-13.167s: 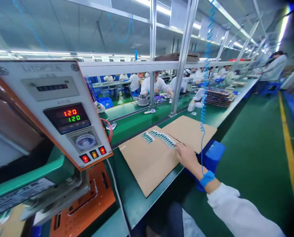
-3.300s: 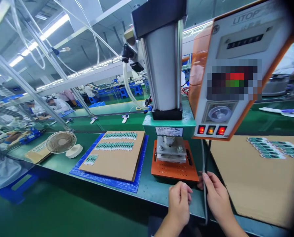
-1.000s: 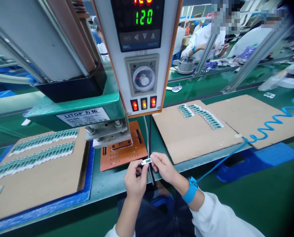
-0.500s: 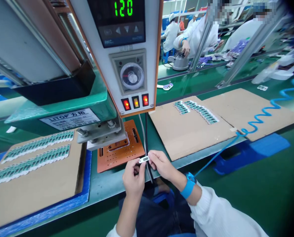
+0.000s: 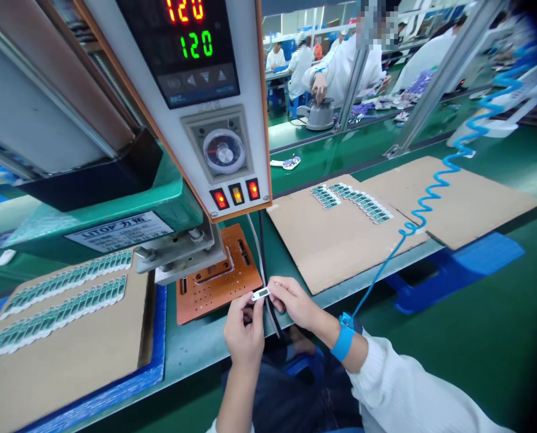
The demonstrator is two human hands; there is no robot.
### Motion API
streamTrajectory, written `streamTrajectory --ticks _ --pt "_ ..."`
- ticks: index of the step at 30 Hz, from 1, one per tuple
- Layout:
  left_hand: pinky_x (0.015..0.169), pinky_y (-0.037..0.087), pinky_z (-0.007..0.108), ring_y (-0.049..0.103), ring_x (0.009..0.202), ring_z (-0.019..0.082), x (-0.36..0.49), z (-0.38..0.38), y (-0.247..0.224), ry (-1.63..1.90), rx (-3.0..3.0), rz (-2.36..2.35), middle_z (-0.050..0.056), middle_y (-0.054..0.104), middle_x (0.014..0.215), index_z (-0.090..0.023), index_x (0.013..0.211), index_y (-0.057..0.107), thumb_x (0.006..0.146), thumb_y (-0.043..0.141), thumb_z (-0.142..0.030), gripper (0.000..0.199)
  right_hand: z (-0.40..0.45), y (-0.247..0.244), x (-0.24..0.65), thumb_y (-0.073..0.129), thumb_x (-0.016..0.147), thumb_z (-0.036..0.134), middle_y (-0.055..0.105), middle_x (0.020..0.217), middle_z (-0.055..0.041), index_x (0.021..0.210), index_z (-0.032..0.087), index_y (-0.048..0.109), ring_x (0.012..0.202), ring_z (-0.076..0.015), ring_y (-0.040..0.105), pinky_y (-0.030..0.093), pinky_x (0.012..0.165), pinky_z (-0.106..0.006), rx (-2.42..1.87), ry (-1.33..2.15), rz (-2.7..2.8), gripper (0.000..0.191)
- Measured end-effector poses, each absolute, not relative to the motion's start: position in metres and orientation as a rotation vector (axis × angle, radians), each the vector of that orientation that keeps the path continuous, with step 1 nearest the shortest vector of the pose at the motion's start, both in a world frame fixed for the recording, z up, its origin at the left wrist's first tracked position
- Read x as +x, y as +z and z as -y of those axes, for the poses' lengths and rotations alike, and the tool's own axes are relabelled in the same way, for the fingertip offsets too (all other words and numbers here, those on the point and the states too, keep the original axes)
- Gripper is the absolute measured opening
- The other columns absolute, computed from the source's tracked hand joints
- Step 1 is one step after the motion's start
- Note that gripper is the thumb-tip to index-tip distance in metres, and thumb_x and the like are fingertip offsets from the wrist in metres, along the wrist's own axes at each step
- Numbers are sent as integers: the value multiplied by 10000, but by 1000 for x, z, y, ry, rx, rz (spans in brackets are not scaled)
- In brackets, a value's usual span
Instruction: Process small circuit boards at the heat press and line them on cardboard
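Note:
A small white piece with a dark window [image 5: 261, 293] is held level between my two hands, just in front of the press. Its left end is pinched between the thumb and fingers of my left hand [image 5: 245, 329]. My right hand [image 5: 295, 304], with a blue wrist strap, grips the other end, which its fingertips partly hide. Right behind the piece lies the orange perforated base plate [image 5: 209, 297] of the press. Above that plate sits the metal press head [image 5: 184, 258].
Green-and-white circuit boards [image 5: 52, 316] lie in rows on cardboard at left; several more [image 5: 362, 203] lie on the right cardboard [image 5: 313, 258]. A control box [image 5: 245, 78] reads 120. A coiled blue cord [image 5: 430, 192] runs from my strap. Co-workers sit across the bench.
My view has shifted slightly, so the control box stands further left and lower, with a red 120 now showing. Both hands keep hold of the white piece in nearly the same place.

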State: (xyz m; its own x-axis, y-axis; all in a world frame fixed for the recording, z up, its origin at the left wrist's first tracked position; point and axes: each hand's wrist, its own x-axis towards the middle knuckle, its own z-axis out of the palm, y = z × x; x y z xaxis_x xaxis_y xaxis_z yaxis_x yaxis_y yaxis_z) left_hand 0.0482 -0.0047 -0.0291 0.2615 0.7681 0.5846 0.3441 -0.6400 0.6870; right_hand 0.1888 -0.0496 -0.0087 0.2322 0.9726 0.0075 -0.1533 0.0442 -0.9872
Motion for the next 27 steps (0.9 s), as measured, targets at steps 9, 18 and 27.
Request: streamTrajectory --ticks 9,18,27 --pt "535 516 212 602 549 101 48 4 -30 1335 2121 -1024 5 685 763 -177 970 665 913 646 -279 119 50 -8 190 495 885 301 405 523 64 628 213 440 488 -97 336 275 497 -240 -1166 1097 932 278" --pt "539 519 212 604 553 101 49 4 -28 1325 2138 -1029 8 686 769 -175 973 663 914 648 -288 129 50 -9 191 505 849 297 434 506 57 623 215 447 474 -101 353 280 492 -245 -1142 1116 926 247" --pt "539 517 222 613 560 113 49 4 -27 1305 2156 -1030 17 688 763 -175 971 668 921 635 -297 136 49 -8 191 482 853 285 386 490 75 625 222 418 454 -92 303 238 462 -239 -1134 1143 899 245"
